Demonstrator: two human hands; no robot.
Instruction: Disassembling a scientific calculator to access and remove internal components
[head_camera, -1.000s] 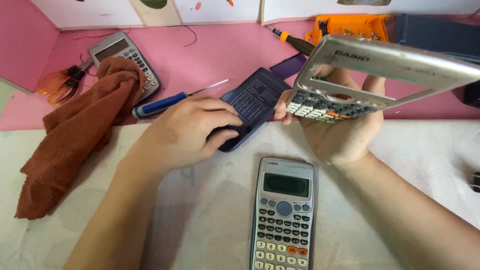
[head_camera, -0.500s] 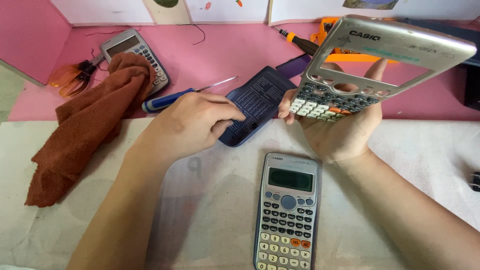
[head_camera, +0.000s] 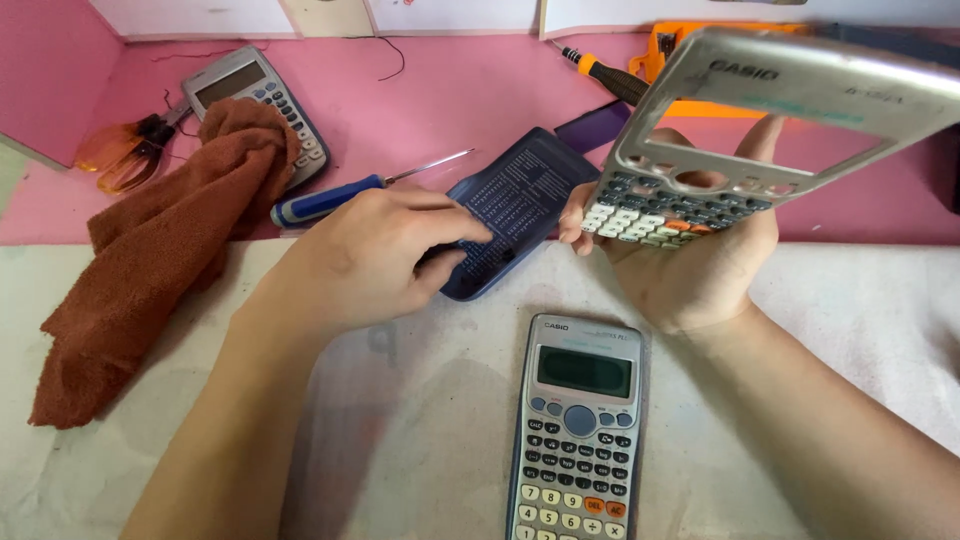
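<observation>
Right hand, palm up, is clamped around a silver calculator front shell, fingers wrapped along its lower edge where the loose key pad shows; the shell is lifted off the table and tilted toward the camera, its empty display window open to the pink surface behind. Left hand lies knuckles up with its fingers closed on the near end of a dark blue calculator cover, which rests flat across the line where the pink board meets the white cloth. The two hands are close, the cover between them.

Just below the hands an intact grey scientific calculator lies face up on the white cloth, display toward the hands. Beside the left hand, a blue-handled screwdriver lies on the pink board, its shaft pointing toward the cover. A rust-brown rag drapes from the board down onto the cloth, partly covering a second grey calculator. Orange-handled pliers sit at the far left. Behind the raised shell, an orange-and-black screwdriver and an orange object, mostly hidden, lie at the back.
</observation>
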